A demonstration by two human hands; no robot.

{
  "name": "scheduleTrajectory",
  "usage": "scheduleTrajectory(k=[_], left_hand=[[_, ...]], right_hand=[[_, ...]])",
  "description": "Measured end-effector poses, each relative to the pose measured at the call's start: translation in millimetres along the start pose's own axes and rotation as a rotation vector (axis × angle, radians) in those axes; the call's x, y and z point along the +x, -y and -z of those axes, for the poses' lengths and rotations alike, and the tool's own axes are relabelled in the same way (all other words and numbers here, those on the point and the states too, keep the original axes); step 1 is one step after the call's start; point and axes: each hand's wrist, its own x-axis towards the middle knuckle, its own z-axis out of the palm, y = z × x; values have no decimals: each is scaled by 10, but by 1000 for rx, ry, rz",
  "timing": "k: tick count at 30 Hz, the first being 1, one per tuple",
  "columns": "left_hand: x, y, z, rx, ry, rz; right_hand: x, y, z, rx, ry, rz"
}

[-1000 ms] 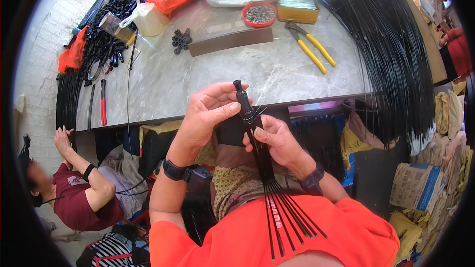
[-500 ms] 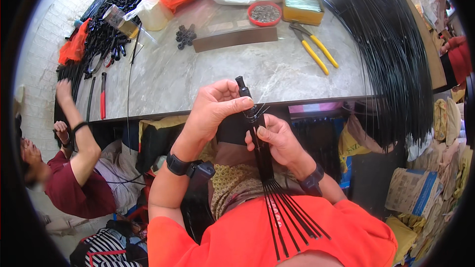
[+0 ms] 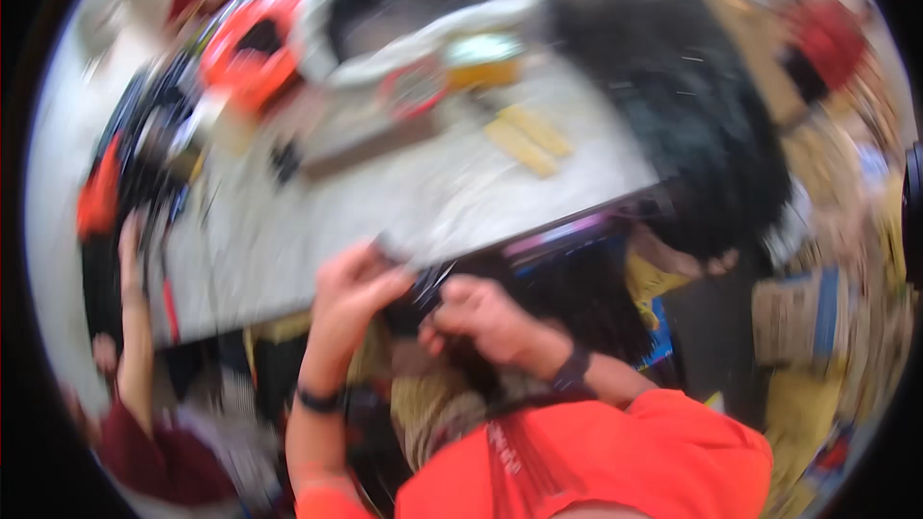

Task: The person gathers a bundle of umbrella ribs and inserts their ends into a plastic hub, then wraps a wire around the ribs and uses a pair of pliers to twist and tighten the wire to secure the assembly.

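Note:
A black umbrella frame (image 3: 473,370) runs from between my hands down toward my orange shirt, its thin ribs fanned out across the cloth and smeared by motion. My left hand (image 3: 351,290) pinches its upper end near the table's front edge. Just below and to the right, my right hand (image 3: 488,322) is closed around the shaft. Fine detail at the fingertips is blurred. On the table (image 3: 423,187) beyond lie yellow-handled pliers (image 3: 529,141) and a long brown flat bar (image 3: 370,147).
A red-rimmed dish (image 3: 415,88) and a yellow box (image 3: 484,60) stand behind the pliers. Farther back are a white sack (image 3: 322,38) and a red bag (image 3: 219,62). Long black rods (image 3: 683,106) overhang the right edge. At left a co-worker's arm (image 3: 135,336) reaches to the table.
The view has swung and blurred, with the table's contents shifted left and tilted. My hands appear lower and farther left, still on the umbrella frame. Another person in red now shows at upper left.

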Motion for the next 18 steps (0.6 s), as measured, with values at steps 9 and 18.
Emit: scheduleTrajectory(k=[9, 18], left_hand=[[-358, -662, -282, -290, -113, 196], [-323, -556, -281, -199, -42, 102]], right_hand=[[104, -291, -2, 286, 195, 143], [56, -296, 16, 283, 184, 188]])
